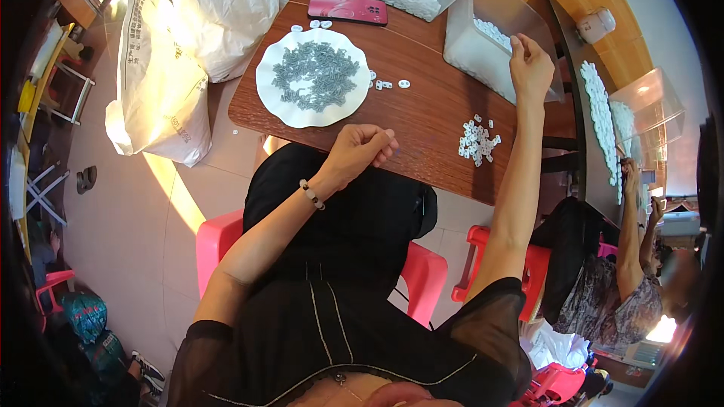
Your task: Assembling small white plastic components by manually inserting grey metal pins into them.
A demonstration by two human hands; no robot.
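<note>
This looks like a small home workshop for hand piecework, set up in a tiled room with wood-panelled walls. A brown wooden desk [422, 105] carries a white plate [275, 102] heaped with small grey parts, a loose pile of white plastic pieces [477, 140] near its front edge, and clear bins [483, 56] of white parts along its far edge. Big white sacks [162, 75] stand on the floor off the desk's left corner. Pink plastic stools [215, 245] serve as seats, and another person [618, 286] sits at a second desk [584, 143] to the right, also covered in white pieces.

Plate [271, 102] of small parts on table [422, 117] left, loose pile [477, 141] right, bin [483, 49] behind.
</note>
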